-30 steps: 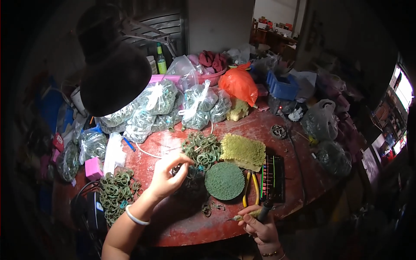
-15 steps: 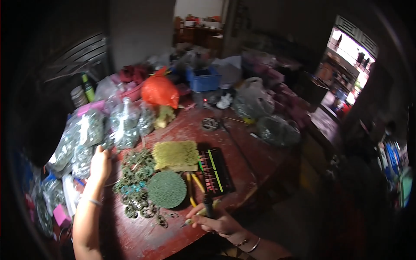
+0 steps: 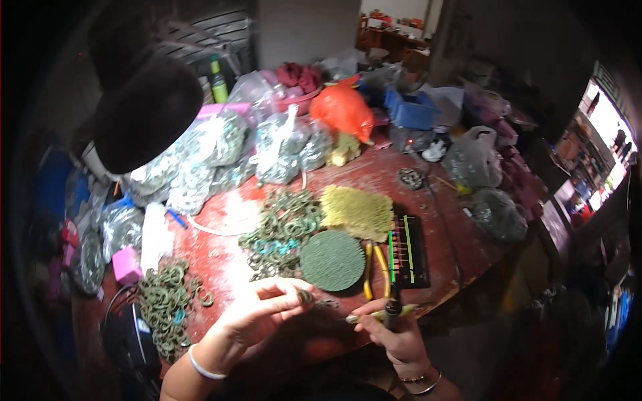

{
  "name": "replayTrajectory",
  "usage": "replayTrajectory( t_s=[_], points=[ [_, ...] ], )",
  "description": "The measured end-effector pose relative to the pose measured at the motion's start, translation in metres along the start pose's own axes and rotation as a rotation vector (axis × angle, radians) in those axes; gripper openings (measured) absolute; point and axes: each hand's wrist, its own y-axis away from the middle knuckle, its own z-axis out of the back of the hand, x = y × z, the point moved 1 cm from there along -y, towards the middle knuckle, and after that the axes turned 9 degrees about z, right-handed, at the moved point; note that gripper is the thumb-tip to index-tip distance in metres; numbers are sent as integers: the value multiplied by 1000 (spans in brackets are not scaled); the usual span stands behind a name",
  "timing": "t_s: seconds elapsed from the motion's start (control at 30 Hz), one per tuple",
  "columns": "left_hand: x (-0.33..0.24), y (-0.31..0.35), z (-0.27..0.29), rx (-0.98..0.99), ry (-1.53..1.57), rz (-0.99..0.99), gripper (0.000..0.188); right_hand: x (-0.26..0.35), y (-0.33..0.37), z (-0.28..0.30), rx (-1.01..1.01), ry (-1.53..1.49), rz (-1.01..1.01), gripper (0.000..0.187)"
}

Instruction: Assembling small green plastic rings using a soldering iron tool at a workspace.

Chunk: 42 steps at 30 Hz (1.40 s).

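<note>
Left hand (image 3: 257, 314) back from bags, now pinching small greenish metal ring (image 3: 306, 296) at table's near edge; right hand (image 3: 394, 331) grips dark-tipped yellow-handled tool (image 3: 382, 313) aimed at it for working.

Ring-strewn red table (image 3: 374, 177)

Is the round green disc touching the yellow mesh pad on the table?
Touching: in the head view the yellow mesh pad's lower edge overlaps the round green disc's top edge, no table showing between.
</note>
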Motion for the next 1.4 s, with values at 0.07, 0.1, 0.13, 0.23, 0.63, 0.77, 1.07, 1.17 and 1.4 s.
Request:
replayTrajectory(
  t_s=[0.07, 0.1, 0.13, 0.23, 0.63, 0.77, 1.07, 1.17, 1.4],
  points=[
    [9, 10, 13, -6, 53, 6, 14, 10, 1, -14, -13, 66, 35, 11],
    [11, 14, 15, -23, 84, -4, 16, 9, 0, -21, -35, 129, 65, 11],
    [14, 11, 16, -27, 115, -6, 18, 7, -2, -24, -29, 136, 57, 11],
    [15, 10, 11, -77, 119, 86, 28, 7, -8, -33, -24, 144, 146, 13],
    [21, 11, 13, 8, 152, 132, 34, -1, -18, -35, 111, 293, 443, 18],
    [23, 9, 18, 14, 170, 173, 33, 0, -23, -35, 190, 358, 438, 19],
    [20, 6, 18, 20, 193, 202, 34, 0, -27, -30, 121, 435, 506, 18],
    [17, 10, 17, 22, 91, 57, 39, 8, -23, -26, -101, 373, 268, 12],
    [2, 14, 9, -112, -273, -301, 64, 1, -11, -17, -107, 185, 47, 12]
  ],
)
